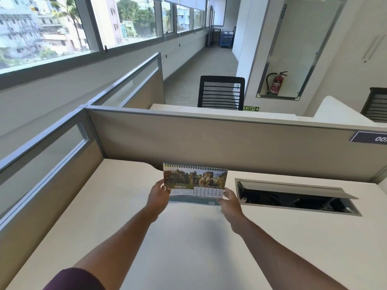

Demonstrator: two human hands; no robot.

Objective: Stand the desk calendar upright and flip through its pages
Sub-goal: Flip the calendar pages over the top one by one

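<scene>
The desk calendar (195,181) stands upright on the white desk (188,237), spiral binding on top. Its front page shows a landscape photo above the word MARCH and a date grid. My left hand (159,194) pinches the calendar's lower left edge. My right hand (229,200) grips its lower right corner, thumb on the front page. Both arms reach forward from the bottom of the view.
An open cable hatch (297,197) with a raised grey lid sits in the desk just right of the calendar. Beige partition walls (209,141) close the desk at the back and left. A black mesh chair (221,93) stands beyond the partition.
</scene>
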